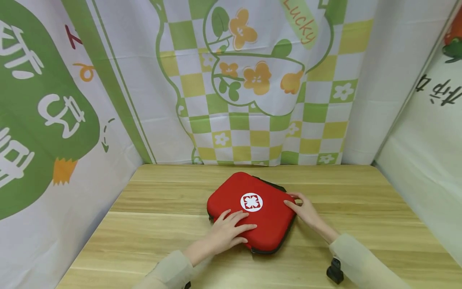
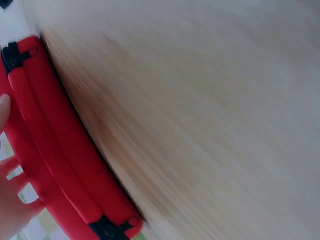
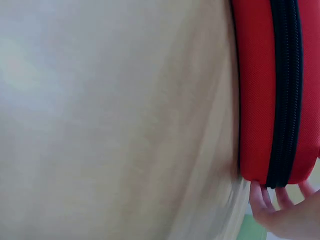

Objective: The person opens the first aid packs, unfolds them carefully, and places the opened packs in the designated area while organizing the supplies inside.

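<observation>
A red zippered first-aid case (image 1: 267,228) with a white round emblem lies turned at an angle on the wooden table, its lid closed. My left hand (image 1: 227,233) rests on the lid's near left part, fingers spread and fairly straight. At the right corner, my right hand (image 1: 306,209) grips the case with the thumb on top and the fingers at the side. The right wrist view shows the black zipper (image 3: 287,100) running along the side to those fingers. A red carry handle (image 2: 50,145) appears on the side in the left wrist view.
The wooden table (image 1: 155,216) reaches back to a curtain (image 1: 263,132) with a checked pattern. Printed cloth also hangs at the left and right. A black strap (image 1: 270,184) shows behind the case. Another black object (image 1: 335,271) is by the right sleeve.
</observation>
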Available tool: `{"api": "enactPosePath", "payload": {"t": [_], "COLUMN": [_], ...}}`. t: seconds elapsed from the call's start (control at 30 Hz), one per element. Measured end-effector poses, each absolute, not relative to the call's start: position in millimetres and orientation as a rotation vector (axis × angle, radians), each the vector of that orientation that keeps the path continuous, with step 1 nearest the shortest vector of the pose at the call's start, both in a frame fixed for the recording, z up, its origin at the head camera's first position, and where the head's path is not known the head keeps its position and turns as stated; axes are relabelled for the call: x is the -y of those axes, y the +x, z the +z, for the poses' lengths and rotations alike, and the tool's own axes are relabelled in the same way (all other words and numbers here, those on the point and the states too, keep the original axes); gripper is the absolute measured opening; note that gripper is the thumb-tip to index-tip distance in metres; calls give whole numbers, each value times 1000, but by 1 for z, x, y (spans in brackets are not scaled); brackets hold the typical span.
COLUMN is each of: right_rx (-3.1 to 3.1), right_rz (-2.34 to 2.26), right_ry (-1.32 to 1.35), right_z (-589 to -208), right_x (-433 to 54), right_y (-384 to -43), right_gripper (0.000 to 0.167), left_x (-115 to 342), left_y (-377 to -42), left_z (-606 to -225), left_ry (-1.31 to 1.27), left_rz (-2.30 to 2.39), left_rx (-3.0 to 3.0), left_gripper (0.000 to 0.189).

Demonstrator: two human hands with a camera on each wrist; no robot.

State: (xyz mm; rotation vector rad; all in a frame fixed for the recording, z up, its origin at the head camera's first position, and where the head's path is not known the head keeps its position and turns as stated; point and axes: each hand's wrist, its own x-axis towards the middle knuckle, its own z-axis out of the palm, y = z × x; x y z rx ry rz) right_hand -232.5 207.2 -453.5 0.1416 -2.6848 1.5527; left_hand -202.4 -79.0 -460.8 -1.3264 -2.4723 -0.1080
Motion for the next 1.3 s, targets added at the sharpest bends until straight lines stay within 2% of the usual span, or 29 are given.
{"api": "enactPosePath", "payload": {"t": [0.4,0.73,0.9,1.03,1.3], "right_rx": [2676,2620,2595,2590,2659], "right_rz": [1644,1669,1610,1565,1606], "right_ry": [-16,-116,-100,-68,-74], "right_z": [-451,-448,-451,-451,-449], "right_x": [-202,-196,-191,-186,-185], "right_y": [-185,-153,-139,-131,-120], "right_gripper": [52,41,28,21,23], "left_x": [113,131,131,125,110], "left_y": [-217,-228,-229,-228,-227], "left_z": [-465,-458,-451,-451,-457], "left_ry": [-1075,-1178,-1100,-1054,-1052], "left_rz": [-269,-991,-1320,-1359,-1291], "left_rx": [2685,2883,2963,2965,2913], "left_gripper": [65,63,58,59,59]}}
